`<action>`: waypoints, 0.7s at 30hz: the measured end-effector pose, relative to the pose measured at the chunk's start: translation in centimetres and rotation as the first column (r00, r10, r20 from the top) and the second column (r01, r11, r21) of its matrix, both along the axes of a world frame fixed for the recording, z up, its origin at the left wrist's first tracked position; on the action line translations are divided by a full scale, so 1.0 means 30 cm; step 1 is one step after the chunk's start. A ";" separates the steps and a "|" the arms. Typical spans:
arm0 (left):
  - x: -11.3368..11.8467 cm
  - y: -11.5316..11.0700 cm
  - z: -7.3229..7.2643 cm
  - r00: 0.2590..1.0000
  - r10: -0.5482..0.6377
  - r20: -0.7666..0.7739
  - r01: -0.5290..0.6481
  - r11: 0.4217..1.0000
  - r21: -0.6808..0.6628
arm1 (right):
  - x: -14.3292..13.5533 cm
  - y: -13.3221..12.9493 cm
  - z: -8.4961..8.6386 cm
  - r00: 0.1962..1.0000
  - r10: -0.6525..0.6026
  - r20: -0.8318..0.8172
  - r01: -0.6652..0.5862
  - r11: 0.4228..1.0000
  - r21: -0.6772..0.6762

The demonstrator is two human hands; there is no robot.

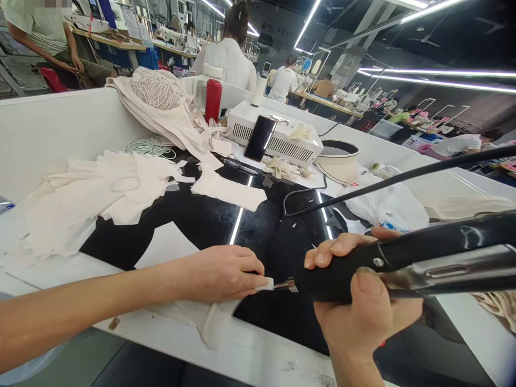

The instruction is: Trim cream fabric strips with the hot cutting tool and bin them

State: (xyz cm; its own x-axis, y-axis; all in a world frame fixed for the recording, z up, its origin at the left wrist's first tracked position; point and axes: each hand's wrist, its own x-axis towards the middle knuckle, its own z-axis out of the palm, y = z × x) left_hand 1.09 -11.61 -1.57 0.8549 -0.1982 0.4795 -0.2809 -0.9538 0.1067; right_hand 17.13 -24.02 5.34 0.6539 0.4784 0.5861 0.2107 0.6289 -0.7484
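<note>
My right hand is wrapped round a thick black hand tool with a silver lever along its side and a narrow metal tip. The tip points left and meets the edge of a cream fabric piece, or comes very close to it. My left hand is closed on that fabric, fingers pressed together, with a small pale end showing past the fingertips. Part of the fabric is hidden under my left hand and forearm, and it hangs over the table's front edge. A white sheet-like piece lies behind my left wrist.
Cut cream pieces are piled left; another piece lies on the black board. A black cable crosses the right. Behind stand lace garments, a red bottle, a phone and a vented white box. People sit beyond.
</note>
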 end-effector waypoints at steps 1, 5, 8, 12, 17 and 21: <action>-0.008 -0.001 0.003 1.000 0.012 -0.001 -0.012 1.000 -0.025 | 0.000 -0.001 0.000 1.000 0.003 0.011 -0.004 1.000 0.005; -0.042 -0.003 0.017 0.999 0.034 -0.008 -0.035 0.999 -0.035 | 0.000 -0.004 0.001 0.999 -0.015 0.030 0.015 1.000 0.009; -0.066 -0.001 0.026 0.999 0.039 -0.019 -0.039 0.999 -0.024 | 0.000 -0.005 0.003 0.999 -0.039 0.030 0.039 0.999 -0.003; -0.085 -0.004 0.028 0.999 0.052 -0.011 -0.053 0.999 -0.015 | 0.001 -0.008 0.008 0.998 -0.058 0.013 0.058 0.998 -0.011; -0.086 -0.011 0.011 0.997 0.071 0.027 -0.072 0.996 0.051 | 0.002 -0.005 0.025 0.996 -0.093 -0.004 0.092 0.995 -0.035; -0.078 -0.014 -0.005 0.995 0.076 0.069 -0.080 0.996 0.048 | -0.007 0.016 0.045 0.994 -0.095 -0.055 0.093 0.995 -0.046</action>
